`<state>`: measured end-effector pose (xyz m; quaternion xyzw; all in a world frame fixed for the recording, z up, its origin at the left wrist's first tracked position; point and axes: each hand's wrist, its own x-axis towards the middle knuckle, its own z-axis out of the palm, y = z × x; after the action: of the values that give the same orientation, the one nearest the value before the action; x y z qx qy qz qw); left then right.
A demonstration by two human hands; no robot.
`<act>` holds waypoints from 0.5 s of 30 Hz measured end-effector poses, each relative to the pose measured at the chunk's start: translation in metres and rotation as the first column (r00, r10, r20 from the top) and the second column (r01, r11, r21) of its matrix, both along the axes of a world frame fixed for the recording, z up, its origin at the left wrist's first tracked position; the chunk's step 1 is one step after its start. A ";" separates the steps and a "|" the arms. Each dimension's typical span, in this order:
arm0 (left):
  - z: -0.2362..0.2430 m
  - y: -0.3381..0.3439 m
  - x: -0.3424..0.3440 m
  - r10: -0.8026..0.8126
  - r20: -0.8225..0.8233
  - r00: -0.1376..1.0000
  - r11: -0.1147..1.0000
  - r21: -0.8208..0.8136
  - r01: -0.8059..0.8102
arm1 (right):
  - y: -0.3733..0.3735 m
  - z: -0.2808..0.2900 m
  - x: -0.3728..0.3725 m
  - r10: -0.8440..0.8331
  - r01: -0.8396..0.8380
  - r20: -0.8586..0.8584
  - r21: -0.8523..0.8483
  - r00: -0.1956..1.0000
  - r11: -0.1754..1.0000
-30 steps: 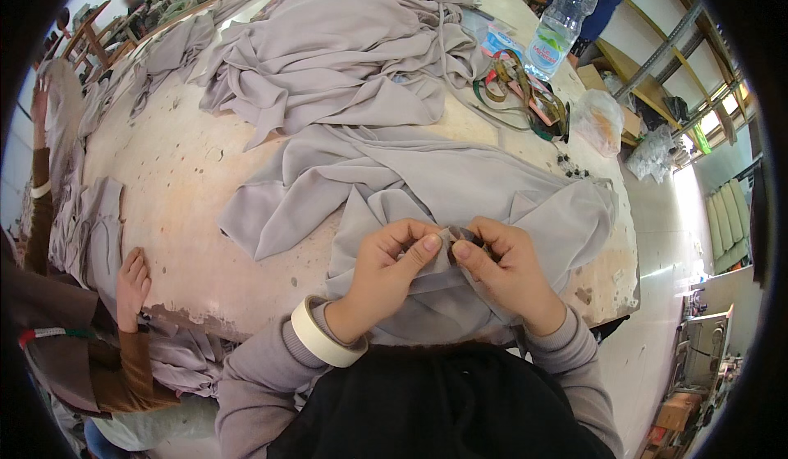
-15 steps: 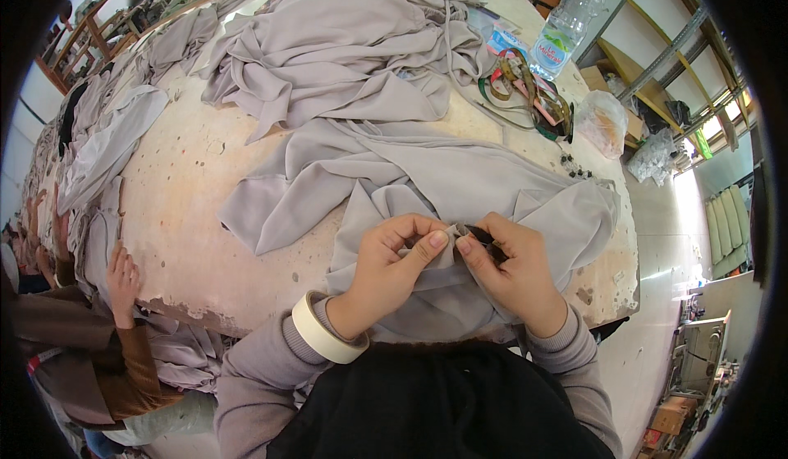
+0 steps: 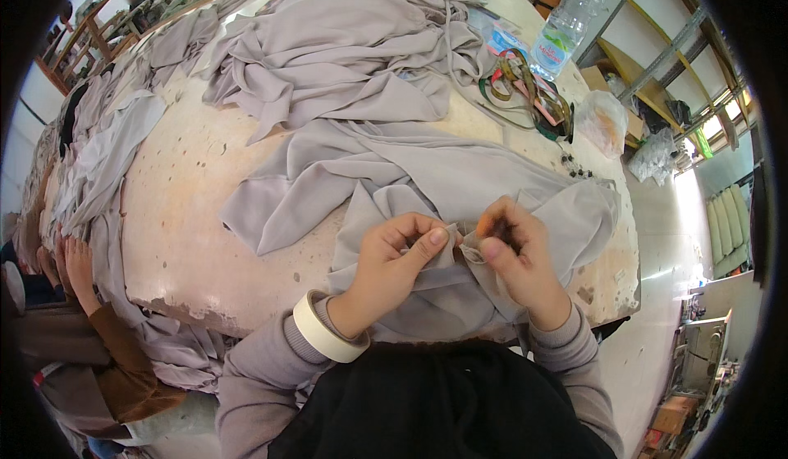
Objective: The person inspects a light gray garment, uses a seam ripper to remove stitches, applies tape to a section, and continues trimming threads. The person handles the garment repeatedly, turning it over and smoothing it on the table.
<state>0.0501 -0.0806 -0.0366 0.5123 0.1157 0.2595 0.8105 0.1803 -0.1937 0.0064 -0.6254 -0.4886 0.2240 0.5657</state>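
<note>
Grey cloth is pinched at a fold between the thumb and forefinger of the left hand. Compared with half a second ago, the right hand is drawn slightly away, so the fold appears steadied mainly by the left; whether anything is gripped by the right cannot be told. The cloth is spread on a stained counter, with a bottle beyond and shelving at right.

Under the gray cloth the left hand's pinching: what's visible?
The worn tabletop shows past the left edge of the gray cloth. Whatever lies beneath its folds, or behind the left hand, is covered, so I can't tell.
</note>
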 end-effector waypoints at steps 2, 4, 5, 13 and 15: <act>0.000 0.000 0.000 -0.019 -0.004 1.000 1.000 0.006 0.019 | -0.003 0.005 0.000 -0.078 0.094 0.134 -0.114 0.988 0.989; 0.000 0.001 -0.001 -0.027 -0.029 0.999 0.999 0.021 0.028 | -0.004 0.008 -0.001 -0.099 0.143 0.260 -0.156 0.961 0.977; -0.001 0.002 -0.002 -0.038 -0.039 0.999 0.999 0.027 0.039 | -0.004 0.008 0.000 -0.088 0.139 0.315 -0.146 0.945 0.979; 0.000 0.008 -0.001 0.081 -0.263 0.961 0.822 0.564 0.085 | 0.003 -0.006 0.003 0.041 -0.042 0.011 0.030 0.999 0.999; 0.000 0.008 -0.001 0.035 -0.283 0.959 0.871 0.480 0.110 | 0.002 -0.002 0.010 0.117 0.008 -0.557 0.218 0.822 0.976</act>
<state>0.0490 -0.0726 -0.0363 0.7349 0.1504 0.1886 0.6339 0.1902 -0.1915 0.0045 -0.4530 -0.3371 0.3627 0.7413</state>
